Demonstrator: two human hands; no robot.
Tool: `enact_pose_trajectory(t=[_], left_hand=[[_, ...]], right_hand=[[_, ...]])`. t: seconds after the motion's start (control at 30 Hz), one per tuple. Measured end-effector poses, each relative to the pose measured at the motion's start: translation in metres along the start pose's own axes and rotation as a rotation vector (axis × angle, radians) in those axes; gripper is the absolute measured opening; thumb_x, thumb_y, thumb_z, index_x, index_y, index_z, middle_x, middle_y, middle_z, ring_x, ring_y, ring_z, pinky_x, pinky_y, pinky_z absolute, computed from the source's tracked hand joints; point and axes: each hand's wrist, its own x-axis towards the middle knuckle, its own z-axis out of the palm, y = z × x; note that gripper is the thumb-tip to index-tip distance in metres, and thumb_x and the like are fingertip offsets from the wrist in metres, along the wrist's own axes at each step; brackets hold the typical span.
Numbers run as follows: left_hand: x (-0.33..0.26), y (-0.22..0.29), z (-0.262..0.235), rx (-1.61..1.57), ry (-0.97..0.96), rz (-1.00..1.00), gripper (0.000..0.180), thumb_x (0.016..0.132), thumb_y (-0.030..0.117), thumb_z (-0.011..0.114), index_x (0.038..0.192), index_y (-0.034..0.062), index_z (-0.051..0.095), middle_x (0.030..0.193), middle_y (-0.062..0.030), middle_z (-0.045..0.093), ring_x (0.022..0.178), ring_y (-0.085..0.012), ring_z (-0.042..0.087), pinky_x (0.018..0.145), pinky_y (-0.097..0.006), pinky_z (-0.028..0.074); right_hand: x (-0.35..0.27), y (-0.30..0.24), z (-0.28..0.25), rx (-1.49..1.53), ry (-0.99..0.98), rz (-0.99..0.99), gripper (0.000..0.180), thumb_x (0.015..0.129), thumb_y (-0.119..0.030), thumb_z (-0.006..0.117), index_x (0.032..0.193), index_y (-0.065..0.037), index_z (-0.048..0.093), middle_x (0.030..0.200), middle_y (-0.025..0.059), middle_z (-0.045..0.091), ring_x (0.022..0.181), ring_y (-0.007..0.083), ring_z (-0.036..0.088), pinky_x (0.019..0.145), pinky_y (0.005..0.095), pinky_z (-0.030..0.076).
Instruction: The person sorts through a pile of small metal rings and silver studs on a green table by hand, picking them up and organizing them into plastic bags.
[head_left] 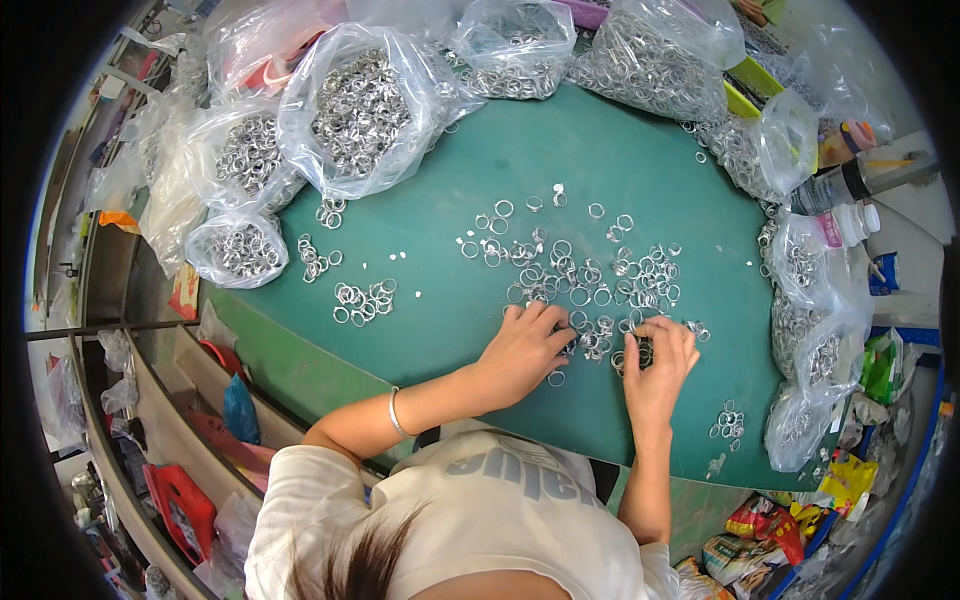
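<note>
Silvery metal rings point(582, 297) lie in a loose heap on the green tabletop point(440, 240), in front of both my hands. My left hand point(523, 355) rests at the heap's near left edge, fingers bent down onto the rings; what its fingertips hold is hidden. Just to the right, my right hand point(662, 362) curls its thumb and fingers around a few rings point(643, 352). Between the hands are more rings point(597, 338). A small group of rings point(365, 302) sits apart on the left, and another ring cluster point(728, 422) lies by the near right edge.
Clear plastic bags full of rings line the far side, including a large open bag point(362, 112) and a bulging bag point(650, 62). A smaller bag point(238, 250) stands left. More bags point(805, 340) and a white bottle point(850, 224) border the right. Open drawers point(190, 385) are at lower left.
</note>
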Motion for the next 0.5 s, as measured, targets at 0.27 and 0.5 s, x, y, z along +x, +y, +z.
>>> enact_pose_trajectory(t=[0.27, 0.5], left_hand=[[-0.005, -0.009, -0.005, -0.437, 0.178, -0.173, 0.035, 0.078, 0.006, 0.070, 0.112, 0.0032, 0.060, 0.097, -0.0091, 0.066, 0.084, -0.0175, 0.062, 0.074, -0.031, 0.047], [-0.002, -0.010, -0.027, -1.460, -0.004, -0.618, 0.032, 0.090, 0.001, 0.054, 0.121, -0.0009, 0.053, 0.105, -0.0116, 0.063, 0.084, -0.0137, 0.061, 0.072, -0.025, 0.049]], right_hand=[[-0.008, -0.010, -0.007, -0.001, -0.010, -0.007, 0.029, 0.073, -0.010, 0.072, 0.099, -0.006, 0.059, 0.110, 0.0073, 0.054, 0.107, 0.0283, 0.048, 0.089, 0.0426, 0.032], [-0.009, -0.021, 0.022, 0.028, -0.182, -0.307, 0.036, 0.072, -0.009, 0.071, 0.107, -0.006, 0.059, 0.118, 0.0081, 0.051, 0.114, 0.0299, 0.045, 0.092, 0.0476, 0.031]])
